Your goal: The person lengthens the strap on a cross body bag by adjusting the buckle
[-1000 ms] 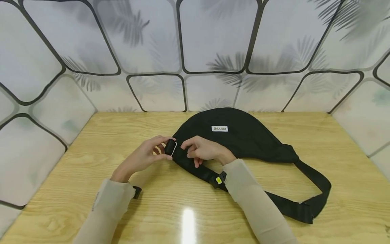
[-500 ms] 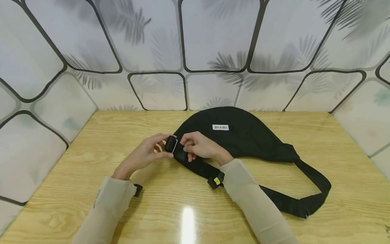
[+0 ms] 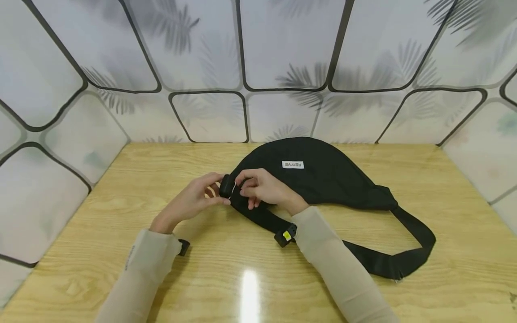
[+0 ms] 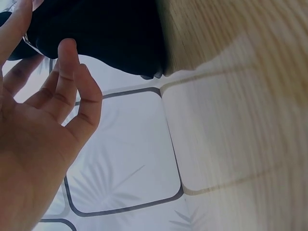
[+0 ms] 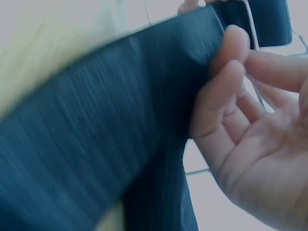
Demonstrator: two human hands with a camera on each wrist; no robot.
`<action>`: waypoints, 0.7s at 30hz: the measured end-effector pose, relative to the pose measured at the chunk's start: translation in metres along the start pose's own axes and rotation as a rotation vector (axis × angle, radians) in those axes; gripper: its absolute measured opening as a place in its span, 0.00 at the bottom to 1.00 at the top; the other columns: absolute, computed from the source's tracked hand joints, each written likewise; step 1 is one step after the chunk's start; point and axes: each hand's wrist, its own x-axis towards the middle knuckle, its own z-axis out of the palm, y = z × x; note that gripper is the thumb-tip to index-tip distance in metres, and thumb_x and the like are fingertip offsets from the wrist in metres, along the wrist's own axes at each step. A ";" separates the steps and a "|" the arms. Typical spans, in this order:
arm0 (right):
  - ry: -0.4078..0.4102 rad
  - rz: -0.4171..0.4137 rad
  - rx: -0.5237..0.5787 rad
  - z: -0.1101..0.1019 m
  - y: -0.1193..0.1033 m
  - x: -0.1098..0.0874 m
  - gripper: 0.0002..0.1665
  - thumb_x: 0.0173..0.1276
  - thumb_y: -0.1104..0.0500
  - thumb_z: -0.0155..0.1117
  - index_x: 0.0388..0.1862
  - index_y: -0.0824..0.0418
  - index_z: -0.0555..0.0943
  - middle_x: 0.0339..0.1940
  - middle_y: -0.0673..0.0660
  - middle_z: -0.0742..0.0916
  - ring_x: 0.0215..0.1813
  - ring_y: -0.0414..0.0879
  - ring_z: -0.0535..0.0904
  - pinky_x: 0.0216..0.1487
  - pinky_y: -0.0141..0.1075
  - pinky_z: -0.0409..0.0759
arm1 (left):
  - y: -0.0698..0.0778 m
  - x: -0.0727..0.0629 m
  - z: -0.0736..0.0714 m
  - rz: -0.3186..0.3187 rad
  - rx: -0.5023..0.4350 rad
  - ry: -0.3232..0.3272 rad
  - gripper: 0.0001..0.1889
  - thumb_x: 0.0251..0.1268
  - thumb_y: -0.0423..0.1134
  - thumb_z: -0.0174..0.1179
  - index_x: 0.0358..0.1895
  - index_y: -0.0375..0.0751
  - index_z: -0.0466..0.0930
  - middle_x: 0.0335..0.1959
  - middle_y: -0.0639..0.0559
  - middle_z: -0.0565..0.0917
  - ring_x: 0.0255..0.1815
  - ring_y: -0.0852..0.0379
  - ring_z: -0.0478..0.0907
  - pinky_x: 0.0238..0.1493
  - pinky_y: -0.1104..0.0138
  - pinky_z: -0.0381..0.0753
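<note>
A black waist bag [image 3: 319, 179] with a white label [image 3: 292, 165] lies on the wooden table, its long strap [image 3: 379, 262] looping toward me. At the bag's left end, my left hand [image 3: 194, 197] pinches a folded black strap end [image 3: 226, 186] fitted with a thin metal ring [image 5: 252, 24]. My right hand [image 3: 268, 186] is just right of the ring, its thumb and fingers pinching the webbing [image 5: 120, 91] beside it in the right wrist view. Dark bag fabric [image 4: 101, 33] hangs beyond my left fingers in the left wrist view.
The pale wooden table [image 3: 113, 215] runs back to a patterned wall covering [image 3: 278, 114] close behind the bag. A black wrist device with a yellow mark [image 3: 286, 235] sits at my right cuff, overlapping the strap; another black device [image 3: 183, 247] is at my left cuff.
My right hand has moved slightly left, its fingers closing in to the metal ring. The strap's lower right fold has shifted up and left. My left hand keeps its pinch.
</note>
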 end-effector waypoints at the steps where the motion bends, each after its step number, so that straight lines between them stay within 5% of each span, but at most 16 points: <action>1: -0.016 0.022 -0.010 -0.003 0.001 -0.001 0.13 0.73 0.75 0.55 0.54 0.73 0.77 0.27 0.59 0.84 0.20 0.43 0.80 0.25 0.33 0.78 | 0.000 0.000 0.000 -0.004 0.002 -0.002 0.22 0.66 0.29 0.68 0.62 0.32 0.77 0.52 0.43 0.82 0.40 0.52 0.78 0.43 0.56 0.78; 7: -0.106 0.115 -0.081 -0.013 0.005 -0.003 0.09 0.72 0.73 0.57 0.48 0.72 0.80 0.25 0.55 0.85 0.21 0.43 0.80 0.26 0.34 0.78 | -0.002 0.001 0.000 0.002 0.010 0.000 0.23 0.64 0.28 0.69 0.62 0.32 0.77 0.50 0.45 0.83 0.39 0.52 0.79 0.42 0.57 0.78; 13: -0.089 0.067 -0.082 -0.013 0.005 -0.004 0.04 0.70 0.74 0.57 0.39 0.71 0.79 0.21 0.54 0.83 0.20 0.42 0.80 0.25 0.33 0.77 | -0.001 0.003 0.002 0.004 0.006 -0.013 0.23 0.64 0.29 0.70 0.62 0.34 0.78 0.50 0.46 0.83 0.39 0.53 0.79 0.43 0.57 0.79; 21: -0.057 0.030 -0.096 -0.006 0.005 0.002 0.05 0.71 0.74 0.58 0.42 0.72 0.80 0.21 0.52 0.84 0.19 0.41 0.79 0.25 0.32 0.78 | 0.001 0.002 -0.001 -0.020 0.012 -0.027 0.24 0.64 0.29 0.70 0.63 0.34 0.78 0.52 0.45 0.82 0.40 0.53 0.79 0.43 0.57 0.79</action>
